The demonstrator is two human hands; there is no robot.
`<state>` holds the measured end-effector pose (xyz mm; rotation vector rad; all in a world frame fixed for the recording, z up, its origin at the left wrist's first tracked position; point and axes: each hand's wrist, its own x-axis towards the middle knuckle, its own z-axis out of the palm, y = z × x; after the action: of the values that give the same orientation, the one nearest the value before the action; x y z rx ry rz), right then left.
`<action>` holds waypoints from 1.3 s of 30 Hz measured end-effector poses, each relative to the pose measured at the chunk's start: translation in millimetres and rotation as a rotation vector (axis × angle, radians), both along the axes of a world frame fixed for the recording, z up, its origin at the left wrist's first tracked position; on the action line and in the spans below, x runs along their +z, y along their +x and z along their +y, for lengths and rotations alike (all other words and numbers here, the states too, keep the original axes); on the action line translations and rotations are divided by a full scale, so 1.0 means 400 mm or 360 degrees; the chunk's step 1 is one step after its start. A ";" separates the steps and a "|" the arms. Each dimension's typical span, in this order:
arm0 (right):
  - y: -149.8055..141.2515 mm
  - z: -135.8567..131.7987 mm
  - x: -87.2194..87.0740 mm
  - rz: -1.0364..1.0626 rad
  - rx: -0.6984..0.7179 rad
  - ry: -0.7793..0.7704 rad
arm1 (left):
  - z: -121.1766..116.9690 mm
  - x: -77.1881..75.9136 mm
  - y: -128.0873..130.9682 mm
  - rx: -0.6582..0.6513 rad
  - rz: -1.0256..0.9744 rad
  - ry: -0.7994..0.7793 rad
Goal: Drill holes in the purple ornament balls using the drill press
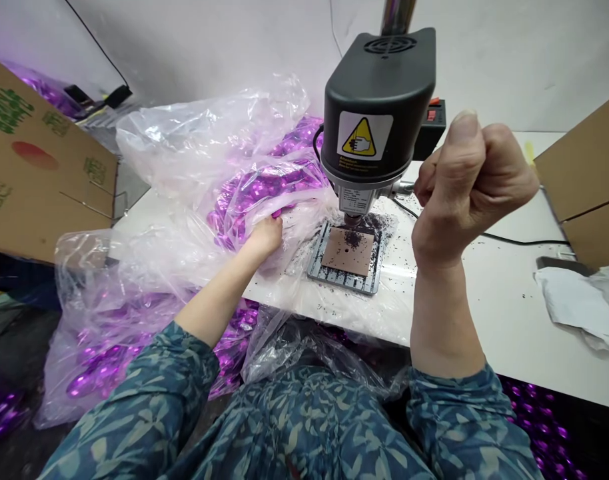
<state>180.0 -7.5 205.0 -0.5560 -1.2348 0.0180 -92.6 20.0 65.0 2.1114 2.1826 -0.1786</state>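
Observation:
A black bench drill head [377, 110] with a yellow warning label stands over a grey metal jig [329, 275]. A flat brown sheet [348, 251] lies in the jig, dotted with dark shavings [354, 239], and the bit's tip is hidden by the chuck and shavings. My right hand [467, 187] is a raised fist around the drill's short metal feed lever [403, 189]. My left hand [267, 237] presses into a clear plastic bag [194, 150] holding shiny purple items [262, 203], its fingers hidden by the plastic.
A white table [484, 293] carries scattered dark shavings, a black power cord [524, 239] and crumpled white material [579, 303]. Cardboard boxes stand at left [34, 153] and right [584, 180]. More purple-filled plastic spills over the table's front edge.

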 end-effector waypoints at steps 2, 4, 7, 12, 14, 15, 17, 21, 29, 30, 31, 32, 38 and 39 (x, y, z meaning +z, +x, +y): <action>0.001 0.000 -0.002 -0.0001 0.0010 -0.0017 | -0.005 0.005 -0.007 0.0072 -0.0041 -0.0071; 0.002 -0.002 -0.004 -0.0003 0.0027 -0.0034 | -0.016 0.014 -0.012 0.0084 -0.0181 -0.0046; 0.002 -0.005 -0.007 -0.0005 0.0014 -0.0026 | -0.035 0.027 -0.004 0.0092 -0.0939 0.0224; -0.003 -0.011 -0.003 0.0021 0.0006 0.0009 | -0.045 0.026 0.064 0.0279 -0.2564 0.0257; -0.007 -0.015 0.000 0.0025 0.0010 0.0005 | -0.043 0.014 0.097 0.0339 -0.2872 0.0110; -0.009 -0.018 0.002 0.0024 0.0011 0.0003 | -0.042 0.005 0.112 0.0346 -0.2950 0.0049; -0.012 -0.022 0.003 0.0015 0.0009 0.0000 | -0.041 -0.019 0.138 0.0337 -0.2981 -0.0010; -0.013 -0.025 0.000 -0.0004 0.0007 -0.0020 | -0.046 -0.070 0.181 0.0196 -0.2756 0.0119; -0.014 -0.027 -0.003 0.0048 0.0077 -0.0005 | -0.052 -0.104 0.228 -0.0059 -0.2410 0.0147; -0.015 -0.027 -0.003 0.0057 0.0091 0.0005 | -0.051 -0.105 0.230 -0.0077 -0.2373 0.0154; -0.015 -0.028 -0.003 0.0058 0.0092 0.0003 | -0.050 -0.105 0.232 -0.0096 -0.2340 0.0161; -0.015 -0.028 -0.004 0.0052 0.0073 -0.0007 | -0.050 -0.106 0.233 -0.0116 -0.2313 0.0164; -0.011 -0.028 -0.010 -0.0159 -0.0251 -0.0143 | -0.063 -0.122 0.247 -0.0258 -0.2176 0.0258; -0.011 -0.029 -0.010 -0.0172 -0.0268 -0.0162 | -0.067 -0.127 0.251 -0.0279 -0.2144 0.0306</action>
<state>175.6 -19.1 201.0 -0.7562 -1.2936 -0.0925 8.0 -6.8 14.2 1.5938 1.1859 1.1170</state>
